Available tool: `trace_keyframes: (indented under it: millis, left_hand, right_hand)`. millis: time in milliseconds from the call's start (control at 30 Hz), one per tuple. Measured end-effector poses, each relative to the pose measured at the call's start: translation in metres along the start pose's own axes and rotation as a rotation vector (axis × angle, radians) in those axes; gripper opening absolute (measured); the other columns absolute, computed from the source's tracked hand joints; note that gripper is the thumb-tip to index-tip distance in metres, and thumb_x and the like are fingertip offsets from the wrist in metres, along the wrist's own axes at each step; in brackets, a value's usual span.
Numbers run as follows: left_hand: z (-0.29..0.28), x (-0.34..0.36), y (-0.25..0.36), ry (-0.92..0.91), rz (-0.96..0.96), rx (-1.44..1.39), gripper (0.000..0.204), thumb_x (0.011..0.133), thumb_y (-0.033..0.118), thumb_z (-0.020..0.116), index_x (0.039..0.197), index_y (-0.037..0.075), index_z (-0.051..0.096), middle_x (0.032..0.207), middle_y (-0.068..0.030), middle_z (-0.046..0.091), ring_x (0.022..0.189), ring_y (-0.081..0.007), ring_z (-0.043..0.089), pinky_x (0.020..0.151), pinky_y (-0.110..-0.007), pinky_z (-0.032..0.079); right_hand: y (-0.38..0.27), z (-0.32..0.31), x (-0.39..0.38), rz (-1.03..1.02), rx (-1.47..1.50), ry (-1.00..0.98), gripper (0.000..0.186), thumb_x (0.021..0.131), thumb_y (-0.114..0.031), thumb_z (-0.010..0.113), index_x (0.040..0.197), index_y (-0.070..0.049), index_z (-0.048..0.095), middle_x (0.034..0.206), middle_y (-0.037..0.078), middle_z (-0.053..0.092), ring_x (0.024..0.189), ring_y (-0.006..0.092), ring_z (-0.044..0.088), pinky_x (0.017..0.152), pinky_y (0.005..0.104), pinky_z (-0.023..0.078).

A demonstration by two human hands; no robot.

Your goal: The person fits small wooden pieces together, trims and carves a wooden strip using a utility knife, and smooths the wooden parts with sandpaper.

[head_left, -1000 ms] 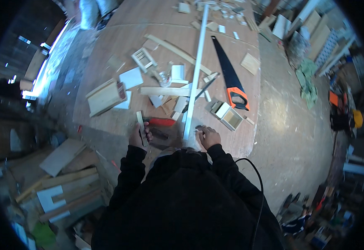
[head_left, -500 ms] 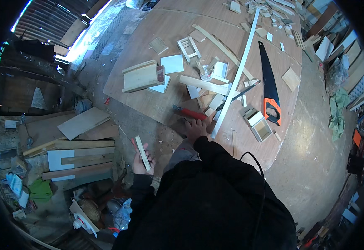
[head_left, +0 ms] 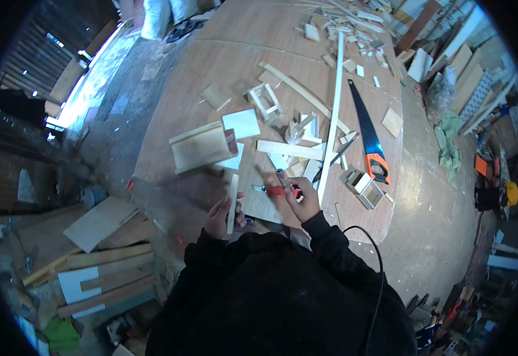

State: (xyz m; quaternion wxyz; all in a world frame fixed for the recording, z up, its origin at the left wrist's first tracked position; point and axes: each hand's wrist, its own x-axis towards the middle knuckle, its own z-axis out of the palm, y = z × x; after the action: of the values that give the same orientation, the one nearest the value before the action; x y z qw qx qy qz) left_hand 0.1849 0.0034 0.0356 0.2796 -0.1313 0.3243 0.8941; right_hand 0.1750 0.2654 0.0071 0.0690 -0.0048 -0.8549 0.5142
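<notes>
My left hand [head_left: 216,218] is closed around a narrow pale wood strip [head_left: 233,204], held upright near the table's front edge. To its right, my right hand [head_left: 305,200] grips a short, dark, stick-like tool [head_left: 280,175] with a greyish end; its exact kind I cannot make out. Just under those fingers lies a red-handled tool [head_left: 275,191], partly hidden by the hand. Beyond my left hand a wooden trough-like piece [head_left: 202,147] rests by white rectangular pieces [head_left: 241,123]. A clear cup [head_left: 294,135] holding sticks stands past my right hand.
A long white strip [head_left: 332,118] runs along the wooden table [head_left: 170,113]. Right of it are a handsaw [head_left: 377,168] with an orange handle and a small wooden box [head_left: 366,191]. Offcuts [head_left: 354,32] crowd the far end. Boards [head_left: 102,224] are stacked at left; a black cable [head_left: 380,267] crosses my right side.
My left hand has risen toward the table with the wood strip, now more upright. My right hand has lifted from the tabletop and holds the dark tool. The view has shifted.
</notes>
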Motion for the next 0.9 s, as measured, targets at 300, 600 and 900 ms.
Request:
trace_keyframes:
  millis: [300,600,900]
  left_hand:
    - [0.082,0.029,0.043,-0.274,-0.261,0.532,0.045,0.105,0.028,0.043,0.136,-0.005,0.046,0.088,-0.0060,0.055,0.055,-0.0090,0.048,0.044,-0.024,0.039]
    - [0.134,0.044,0.027,-0.552,-0.400,0.833,0.031,0.106,0.025,0.038,0.129,0.006,0.048,0.068,-0.0017,0.045,0.051,-0.0043,0.039,0.043,-0.020,0.028]
    - [0.184,0.045,0.015,-0.730,-0.656,0.688,0.029,0.104,0.026,0.038,0.123,0.006,0.046,0.068,0.0020,0.035,0.045,-0.0056,0.031,0.037,-0.022,0.026]
  right_hand:
    - [-0.125,-0.048,0.006,-0.120,-0.116,0.197,0.036,0.085,-0.003,0.066,0.121,-0.003,0.066,0.092,0.009,0.058,0.071,0.0146,0.057,0.061,0.0263,0.047]
    - [-0.134,-0.080,-0.047,-0.237,-0.493,0.285,0.044,0.079,-0.009,0.071,0.123,-0.009,0.065,0.078,0.007,0.057,0.062,0.0218,0.059,0.054,0.0322,0.047]
    - [-0.134,-0.123,-0.070,-0.345,-0.777,0.371,0.059,0.076,-0.012,0.068,0.134,-0.020,0.059,0.066,0.002,0.042,0.051,0.0182,0.048,0.044,0.0334,0.038]
